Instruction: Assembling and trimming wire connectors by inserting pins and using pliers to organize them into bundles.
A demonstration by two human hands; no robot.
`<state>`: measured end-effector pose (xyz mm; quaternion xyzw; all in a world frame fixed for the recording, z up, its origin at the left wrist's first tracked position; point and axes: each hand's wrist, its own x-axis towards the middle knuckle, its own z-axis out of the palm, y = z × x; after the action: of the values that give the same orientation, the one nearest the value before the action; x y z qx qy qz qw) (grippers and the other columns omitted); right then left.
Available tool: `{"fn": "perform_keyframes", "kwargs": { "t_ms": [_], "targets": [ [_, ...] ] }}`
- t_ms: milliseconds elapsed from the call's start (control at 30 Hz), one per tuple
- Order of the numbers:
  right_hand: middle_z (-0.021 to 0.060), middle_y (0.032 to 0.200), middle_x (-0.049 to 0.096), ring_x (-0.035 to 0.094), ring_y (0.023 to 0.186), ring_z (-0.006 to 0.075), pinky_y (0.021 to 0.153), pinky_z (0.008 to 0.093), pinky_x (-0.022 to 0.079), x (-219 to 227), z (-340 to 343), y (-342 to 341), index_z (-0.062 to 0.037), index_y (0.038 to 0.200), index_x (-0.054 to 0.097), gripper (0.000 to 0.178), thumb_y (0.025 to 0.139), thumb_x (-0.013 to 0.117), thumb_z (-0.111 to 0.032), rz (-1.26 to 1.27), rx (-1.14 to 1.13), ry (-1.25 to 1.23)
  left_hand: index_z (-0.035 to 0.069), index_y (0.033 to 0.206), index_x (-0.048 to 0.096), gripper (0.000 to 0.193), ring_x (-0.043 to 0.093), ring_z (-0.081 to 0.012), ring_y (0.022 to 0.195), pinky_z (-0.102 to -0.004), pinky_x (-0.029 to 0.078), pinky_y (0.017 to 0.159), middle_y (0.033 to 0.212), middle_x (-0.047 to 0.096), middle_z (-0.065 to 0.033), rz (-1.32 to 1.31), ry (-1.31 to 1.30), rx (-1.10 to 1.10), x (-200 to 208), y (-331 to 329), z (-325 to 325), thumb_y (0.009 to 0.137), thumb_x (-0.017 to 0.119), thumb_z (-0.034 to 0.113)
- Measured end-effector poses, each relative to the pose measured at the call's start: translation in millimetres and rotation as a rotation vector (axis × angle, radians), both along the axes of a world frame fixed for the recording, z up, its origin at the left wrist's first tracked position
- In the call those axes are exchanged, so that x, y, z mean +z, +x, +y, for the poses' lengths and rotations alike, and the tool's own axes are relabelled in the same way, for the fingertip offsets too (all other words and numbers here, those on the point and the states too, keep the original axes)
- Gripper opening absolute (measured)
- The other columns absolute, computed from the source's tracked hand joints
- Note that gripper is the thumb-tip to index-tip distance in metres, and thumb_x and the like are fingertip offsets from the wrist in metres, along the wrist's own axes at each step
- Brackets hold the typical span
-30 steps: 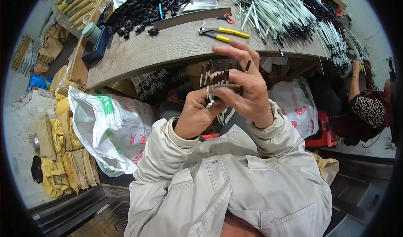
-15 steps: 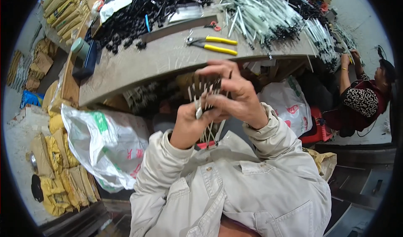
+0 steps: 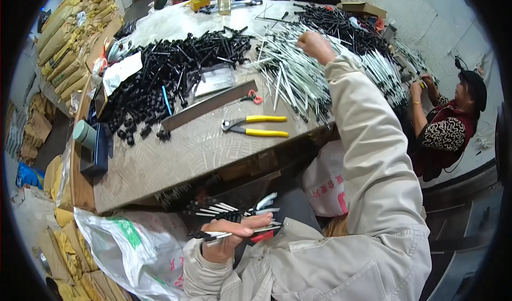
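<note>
My left hand (image 3: 230,238), low in front of my jacket, is closed round a bundle of thin white rods with black ends (image 3: 224,211). The rods fan out sideways past the fingers and thumb. My right arm stretches far over the table. At its end my right hand (image 3: 316,46) is curled over a large heap of white rods (image 3: 293,71), fingers bent together; what lies in them is hidden. Apart from both hands, a pair of end-cutting pliers with yellow handles (image 3: 261,126) rests on the tabletop.
Black plastic parts (image 3: 176,61) are heaped on the left of the table (image 3: 176,167), behind a flat metal bar (image 3: 208,104). A green-lidded cup (image 3: 85,134) stands at the left edge. White sacks (image 3: 133,242) flank my knees. A co-worker (image 3: 448,122) works at the right.
Both hands were together before my chest around the rods. The right hand has left and reached out to the white heap; the left has lowered with the bundle. My view has shifted, showing the table's far side.
</note>
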<state>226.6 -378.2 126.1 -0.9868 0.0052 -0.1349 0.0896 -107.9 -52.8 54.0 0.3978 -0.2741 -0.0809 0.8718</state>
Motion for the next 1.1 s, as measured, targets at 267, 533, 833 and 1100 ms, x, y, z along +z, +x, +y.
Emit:
{"fn": "perform_keyframes", "kwargs": {
  "t_ms": [267,533,833,1100],
  "targets": [
    [0.0110,0.085,0.065,0.062,0.077,0.0278,0.069,0.0378,0.047,-23.7,11.5,22.6,-0.0093,0.081,0.064,0.020,0.076,0.054,-0.026,-0.163,-0.069,-0.173,-0.009,0.097,0.055,0.020,0.059,-0.0318,0.095,-0.0395,0.051,0.079,0.100,0.058,-0.0276,0.304,0.069,0.085,-13.5,21.8,-16.8,0.090,0.048,0.008],
    [0.0097,0.062,0.060,0.055,0.052,0.0151,0.050,0.0292,0.044,7.3,54.0,-50.2,-0.0036,0.078,0.059,0.015,0.080,0.059,-0.019,-0.377,0.196,0.400,-0.003,0.097,0.054,0.017,0.059,-0.0177,0.058,-0.0246,0.045,0.051,0.073,0.063,-0.0159,0.475,0.242,0.291,-18.0,20.6,-29.2,0.088,0.048,0.010],
    [-0.0002,0.059,0.055,0.054,0.051,0.0146,0.047,0.0254,0.039,-12.5,145.3,-173.6,-0.0101,0.074,0.055,0.014,0.068,0.067,-0.005,-0.909,0.783,-0.007,0.004,0.110,0.048,0.023,0.060,-0.0234,0.089,-0.0324,0.048,0.077,0.102,0.059,-0.0172,0.521,-0.128,0.786,4.8,24.9,13.1,0.091,0.046,0.017],
    [-0.0023,0.050,0.052,0.051,0.040,0.0064,0.037,0.0231,0.043,-20.0,185.9,-116.3,-0.0116,0.082,0.048,0.008,0.088,0.049,-0.017,-1.006,0.804,0.084,0.004,0.107,0.049,0.021,0.060,-0.0226,0.089,-0.0318,0.048,0.075,0.100,0.060,-0.0164,0.440,-0.137,1.054,-2.9,-7.1,30.8,0.091,0.047,0.018]
  ]
}}
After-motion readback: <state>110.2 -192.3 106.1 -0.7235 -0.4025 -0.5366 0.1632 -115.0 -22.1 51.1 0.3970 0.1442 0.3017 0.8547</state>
